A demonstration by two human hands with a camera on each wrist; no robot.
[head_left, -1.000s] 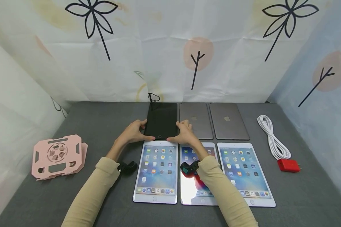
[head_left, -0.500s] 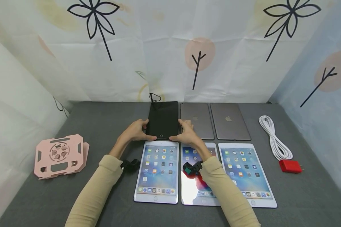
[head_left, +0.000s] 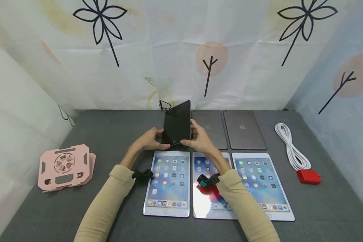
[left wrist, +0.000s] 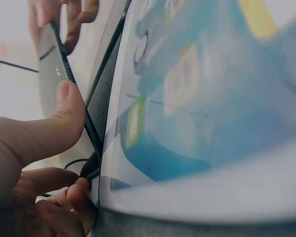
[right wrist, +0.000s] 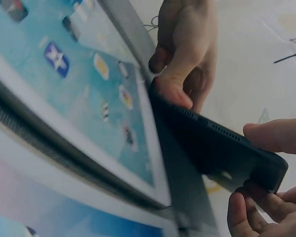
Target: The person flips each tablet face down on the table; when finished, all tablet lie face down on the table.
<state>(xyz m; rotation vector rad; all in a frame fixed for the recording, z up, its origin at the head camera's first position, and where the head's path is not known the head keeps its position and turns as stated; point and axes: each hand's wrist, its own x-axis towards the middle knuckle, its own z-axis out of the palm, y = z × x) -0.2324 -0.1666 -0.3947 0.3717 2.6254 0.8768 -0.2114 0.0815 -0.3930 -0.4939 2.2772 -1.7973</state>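
Both hands hold a black-screened tablet [head_left: 177, 122] by its near end, tilted with its right side raised. My left hand [head_left: 149, 139] grips the left corner, thumb on the screen edge and fingers at the side. On the other side my right hand [head_left: 199, 137] pinches the right corner, its thumb in front and fingers behind, as the right wrist view shows along the tablet's dark edge [right wrist: 212, 129]. Just in front of the hands lies a white tablet [head_left: 166, 183] with its screen lit. Another lit white tablet [head_left: 202, 164] is partly covered by the right forearm.
A third lit white tablet [head_left: 260, 181] lies to the right. Behind are two grey tablets [head_left: 210, 129], backs up. Far right sit a coiled white cable [head_left: 290, 144] and a red charger plug [head_left: 308, 177]. At left is a pink cut-out stand [head_left: 65, 168]. A patterned curtain [head_left: 169, 60] hangs behind.
The black-screened tablet, flat on the table before, has been lifted and tipped, its right side rising and its left edge shifting right. My hands have moved with it, the right one higher.
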